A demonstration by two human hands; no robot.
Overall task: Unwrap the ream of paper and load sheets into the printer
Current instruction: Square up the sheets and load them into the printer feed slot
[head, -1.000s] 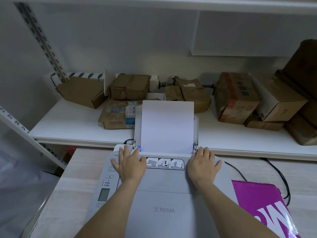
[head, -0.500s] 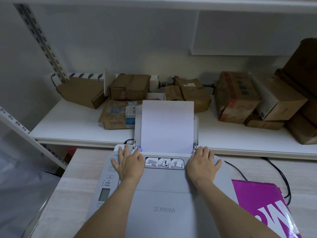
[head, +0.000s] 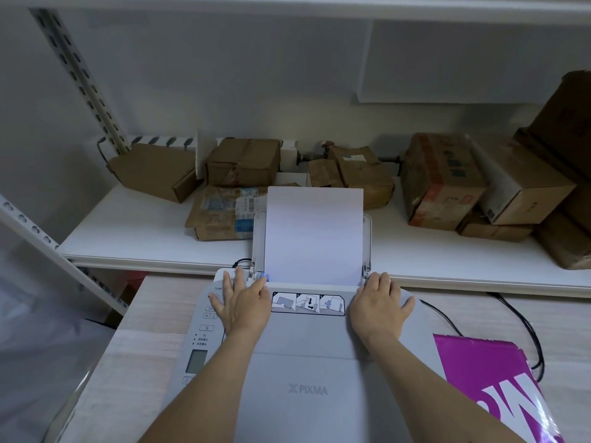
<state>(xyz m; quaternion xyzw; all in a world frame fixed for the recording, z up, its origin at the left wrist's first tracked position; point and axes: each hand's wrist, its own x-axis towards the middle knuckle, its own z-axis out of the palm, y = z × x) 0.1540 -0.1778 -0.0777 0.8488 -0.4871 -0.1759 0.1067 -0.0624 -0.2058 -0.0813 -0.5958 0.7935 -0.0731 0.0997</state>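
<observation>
Head view, lower centre: loading looks nearly done. One stack of sheets (head: 315, 235) stands in the rear tray of the one printer (head: 307, 372) on the desk (head: 144, 340). Two hands, left hand (head: 244, 303) and right hand (head: 379, 303), lie flat and released beside the slot, fingertips near the guides. Next, I judge, snug the guides. One magenta ream wrapper (head: 499, 388) lies lower right.

Paper's in — white sheets standing in the rear tray

The stack of plain white paper sheets (head: 314, 236) leans back upright in the pale grey flat-topped inkjet printer (head: 307, 372) on the table — while the glossy magenta ream wrapper with white lettering (head: 499, 388) lies flat just beside the printer's right edge.
</observation>
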